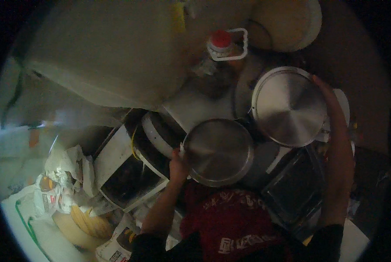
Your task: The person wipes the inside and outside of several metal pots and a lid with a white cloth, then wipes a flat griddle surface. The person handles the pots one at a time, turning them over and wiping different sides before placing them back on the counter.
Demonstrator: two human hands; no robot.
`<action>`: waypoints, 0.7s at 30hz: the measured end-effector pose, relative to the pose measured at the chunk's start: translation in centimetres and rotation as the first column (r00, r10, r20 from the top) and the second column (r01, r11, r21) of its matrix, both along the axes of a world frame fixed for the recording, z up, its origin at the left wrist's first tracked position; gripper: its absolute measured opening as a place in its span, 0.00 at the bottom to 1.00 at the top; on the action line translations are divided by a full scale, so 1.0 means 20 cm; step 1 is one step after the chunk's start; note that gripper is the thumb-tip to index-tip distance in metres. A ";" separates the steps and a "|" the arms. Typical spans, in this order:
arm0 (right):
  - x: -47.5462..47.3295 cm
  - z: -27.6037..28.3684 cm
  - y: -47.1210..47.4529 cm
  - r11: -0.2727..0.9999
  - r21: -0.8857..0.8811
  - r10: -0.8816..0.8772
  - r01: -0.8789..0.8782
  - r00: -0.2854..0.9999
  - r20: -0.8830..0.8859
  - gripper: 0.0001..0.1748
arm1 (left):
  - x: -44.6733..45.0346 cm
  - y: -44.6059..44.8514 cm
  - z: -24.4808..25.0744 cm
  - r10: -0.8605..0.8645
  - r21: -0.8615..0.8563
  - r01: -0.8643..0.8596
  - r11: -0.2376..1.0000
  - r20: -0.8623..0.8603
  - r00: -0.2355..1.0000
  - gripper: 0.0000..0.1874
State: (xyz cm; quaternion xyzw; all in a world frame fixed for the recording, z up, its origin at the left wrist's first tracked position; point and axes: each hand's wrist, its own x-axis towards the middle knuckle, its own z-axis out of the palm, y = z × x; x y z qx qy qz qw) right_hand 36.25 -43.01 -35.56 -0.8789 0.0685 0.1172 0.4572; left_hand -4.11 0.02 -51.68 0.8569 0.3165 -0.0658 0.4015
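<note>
A round stainless-steel pan (218, 152) is in front of my red apron (228, 222), and my left hand (178, 168) grips its left rim. Further forward and to the right, a shiny round steel pan or lid (288, 106) is tilted up. My right hand (323, 85) curls over its upper right rim; the fingers behind the rim are partly hidden. The two steel pieces are side by side. Dim light makes it hard to tell whether their edges touch.
A red-capped plastic jug with a white handle (221, 41) stands ahead. Beyond it is a large round pale vessel or board (290, 23). Left are a white box-like appliance (136, 180), plastic bags (46, 196) and a bundle of sticks (89, 219). A dark rectangular tray (295, 190) lies right.
</note>
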 end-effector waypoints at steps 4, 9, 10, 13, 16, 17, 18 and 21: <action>-0.09 0.19 0.02 0.997 -0.076 0.013 -0.016 0.999 -0.033 0.36 | 0.11 0.01 0.15 -0.017 0.013 0.017 1.000 -0.008 1.000 0.23; -0.15 0.48 0.14 0.993 -0.061 0.097 -0.097 0.995 -0.005 0.40 | 0.33 -0.10 0.17 -0.053 -0.037 0.054 0.998 0.020 0.998 0.22; -0.13 0.52 0.15 0.981 -0.139 0.133 -0.133 0.991 -0.006 0.40 | 0.37 -0.13 0.14 -0.071 -0.014 0.072 0.997 0.040 0.997 0.22; -0.10 0.57 0.18 0.953 -0.285 0.121 -0.104 0.992 0.041 0.41 | 0.47 -0.19 0.03 -0.047 0.023 0.044 0.999 0.159 0.986 0.23; -0.10 0.56 0.19 0.939 -0.338 0.103 -0.061 0.989 0.108 0.42 | 0.48 -0.23 -0.07 0.091 -0.136 -0.061 0.989 0.227 0.969 0.26; -0.12 0.56 0.19 0.937 -0.347 0.094 -0.044 0.987 0.129 0.43 | 0.46 -0.25 -0.08 0.143 -0.170 -0.111 0.979 0.191 0.971 0.26; -0.14 0.55 0.19 0.946 -0.319 0.107 -0.056 0.984 0.145 0.44 | 0.42 -0.28 -0.10 0.197 -0.196 -0.159 0.968 0.193 0.961 0.26; -0.19 0.54 0.19 0.961 -0.275 0.087 -0.036 0.980 0.178 0.45 | 0.25 -0.44 -0.11 0.353 -0.379 -0.237 0.895 0.273 0.895 0.25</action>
